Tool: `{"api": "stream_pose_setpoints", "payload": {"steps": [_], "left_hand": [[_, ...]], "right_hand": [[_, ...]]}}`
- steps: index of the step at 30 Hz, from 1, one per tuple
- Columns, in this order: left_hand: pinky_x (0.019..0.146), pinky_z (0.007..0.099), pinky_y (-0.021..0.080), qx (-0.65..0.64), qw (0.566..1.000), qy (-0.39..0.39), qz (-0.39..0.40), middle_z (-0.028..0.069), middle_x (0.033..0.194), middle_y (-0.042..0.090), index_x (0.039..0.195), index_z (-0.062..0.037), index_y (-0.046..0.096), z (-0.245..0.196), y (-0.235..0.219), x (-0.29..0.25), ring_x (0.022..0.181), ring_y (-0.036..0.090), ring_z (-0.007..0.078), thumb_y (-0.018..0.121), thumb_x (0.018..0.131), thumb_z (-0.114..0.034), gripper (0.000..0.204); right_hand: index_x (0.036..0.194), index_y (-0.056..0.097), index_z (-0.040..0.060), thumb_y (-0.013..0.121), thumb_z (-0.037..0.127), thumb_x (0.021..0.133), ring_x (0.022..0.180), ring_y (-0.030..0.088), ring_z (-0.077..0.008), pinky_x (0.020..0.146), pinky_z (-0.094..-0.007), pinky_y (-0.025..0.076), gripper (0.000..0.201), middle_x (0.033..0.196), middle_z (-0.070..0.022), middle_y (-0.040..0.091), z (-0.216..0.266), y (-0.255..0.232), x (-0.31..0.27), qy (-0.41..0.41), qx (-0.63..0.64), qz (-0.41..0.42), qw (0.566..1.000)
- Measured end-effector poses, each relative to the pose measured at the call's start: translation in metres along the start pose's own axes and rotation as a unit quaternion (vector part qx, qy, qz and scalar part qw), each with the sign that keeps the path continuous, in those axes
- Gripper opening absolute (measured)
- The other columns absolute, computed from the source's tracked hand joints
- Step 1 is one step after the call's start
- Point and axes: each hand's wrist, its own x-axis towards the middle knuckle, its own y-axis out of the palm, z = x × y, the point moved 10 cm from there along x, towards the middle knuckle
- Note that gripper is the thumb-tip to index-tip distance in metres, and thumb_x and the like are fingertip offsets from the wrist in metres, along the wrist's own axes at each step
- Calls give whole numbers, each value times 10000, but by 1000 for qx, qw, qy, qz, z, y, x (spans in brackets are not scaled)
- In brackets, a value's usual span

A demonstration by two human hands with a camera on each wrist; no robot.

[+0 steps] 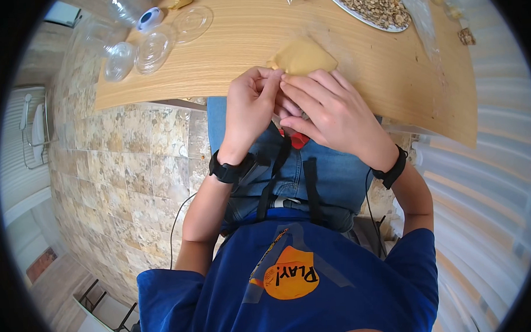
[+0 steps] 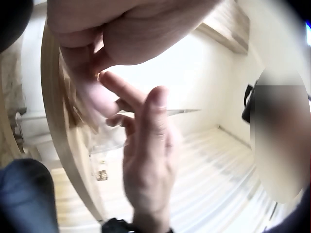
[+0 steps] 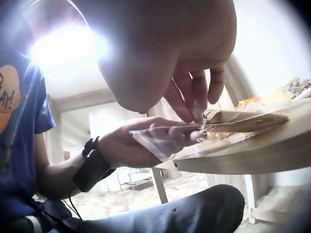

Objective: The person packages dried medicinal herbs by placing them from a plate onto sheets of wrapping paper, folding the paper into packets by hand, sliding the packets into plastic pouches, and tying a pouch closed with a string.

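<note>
A flat yellow-brown packet (image 1: 304, 56) lies at the table's front edge in the head view. The left hand (image 1: 253, 105) pinches its near edge between thumb and fingers. The right hand (image 1: 339, 111) reaches in from the other side, its index fingertip touching near the left thumb and its own thumb held apart. In the right wrist view the packet (image 3: 252, 122) tilts over the edge, and clear film (image 3: 158, 141) hangs by the left hand (image 3: 121, 145). The left wrist view shows the right hand (image 2: 150, 145) with index finger and thumb fairly straight; the packet is not clearly visible there.
A white plate (image 1: 383, 26) of dried, chopped pieces stands at the back right of the table (image 1: 232, 56). Clear plastic cups and lids (image 1: 154, 51), with a white-and-blue round item (image 1: 150, 19), sit at the left. Clear plastic film (image 1: 421, 20) lies right of the plate.
</note>
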Motion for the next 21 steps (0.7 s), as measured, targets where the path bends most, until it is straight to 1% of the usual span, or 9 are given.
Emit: {"api": "stream_pose_setpoints", "payload": {"steps": [3,5,8,12,15,17,18,19,21], "left_hand": [[768,252,594,8,999,16,-26,82,1018,729,1130,47,648,5,-4,4,902,727,128,588,1085,-120,184],[873,292,591,21,996,90,0,102,1136,723,1245,58,628,3,-1,8,1026,716,157,551,1094,-99,231],[1000,320,558,-128,988,44,76,129,1285,685,1377,71,566,1,15,5,1176,677,195,506,1101,-75,318],[1076,321,518,-133,985,42,102,168,1389,630,1458,72,502,-12,15,-7,1266,638,228,472,1105,-60,378],[1031,332,555,-21,987,38,152,176,1299,677,1409,78,542,-22,5,-26,1188,688,236,491,1100,-64,343],[910,310,609,70,993,51,83,153,1130,733,1280,81,614,-30,-19,-37,1012,742,195,524,1088,-54,251],[700,268,604,54,994,91,10,131,925,747,1120,71,653,-39,-36,-41,778,742,163,583,1072,-87,180],[700,268,604,59,995,83,10,131,925,747,1120,71,653,-42,-42,-47,778,742,163,583,1072,-87,180],[557,238,512,188,975,32,-111,96,781,724,1010,57,666,-49,-84,-58,627,677,119,632,1059,-153,219]], "right_hand": [[1117,717,-1,783,383,878,1090,597,-207,920,-341,475,457,1192,-61,680,4,-1,0,-9,6,-5,1000],[1125,716,3,787,379,874,1091,597,-207,921,-340,473,458,1193,-61,678,6,0,0,-14,5,-6,1000],[1138,712,2,796,376,866,1095,599,-205,919,-339,472,470,1197,-62,675,8,-2,1,-21,-1,-15,1000],[1173,709,26,782,372,880,1102,602,-206,927,-339,474,459,1197,-55,674,4,-3,2,-9,-6,-9,1000],[1213,707,75,767,368,893,1099,606,-204,936,-345,483,438,1185,-44,675,-2,-2,0,-9,-26,-4,1000],[1234,706,102,759,365,900,1095,609,-204,943,-349,489,429,1178,-38,675,-5,1,-4,-8,-35,3,999],[1243,704,115,757,363,902,1082,615,-204,951,-354,493,424,1165,-35,678,-5,5,-6,-9,-11,23,1000],[1251,702,129,754,361,905,1069,621,-205,958,-360,497,420,1152,-32,681,-4,8,-7,-10,13,42,999],[1249,706,107,749,354,915,1048,639,-220,971,-366,502,417,1112,-43,698,-7,15,-10,5,42,45,998]]}}
